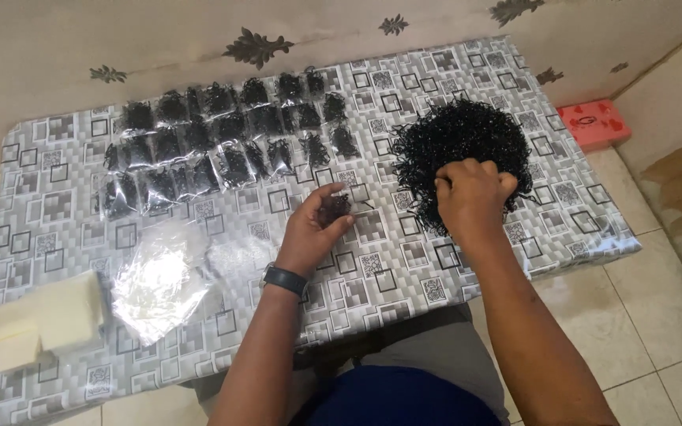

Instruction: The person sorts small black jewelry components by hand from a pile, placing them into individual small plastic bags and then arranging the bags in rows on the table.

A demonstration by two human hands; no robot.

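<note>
1. The big heap of small black rings (461, 154) lies on the right half of the worktop (404, 260), well inside the right edge and closer to the far edge than to the near one.
2. The right hand (471, 197) rests on the near side of that heap, fingers curled and dug into it, gripping some of the rings; the fingertips are buried, so how much they hold cannot be made out.
3. The left hand (313, 229) lies just left of the heap, apart from it, cupped with thumb and fingers closed round a small clump of black rings (333, 209). A dark wristwatch (284, 278) sits on that wrist.
4. Between the two hands is a strip of bare patterned cover, and more bare cover runs from the hands to the near edge.
5. Farther left and back, rows of filled clear packets (222, 142) holding black rings cover the far-left part, reaching close to the wall side.
6. Near the left hand's forearm lies a loose pile of empty clear bags (155, 288); beyond it, by the left edge, a pale yellow stack (41, 319) whose material is hard to tell.
7. A red box (593, 122) sits on the floor off the right end.
8. The worktop's left corner is cut off by the frame.
</note>
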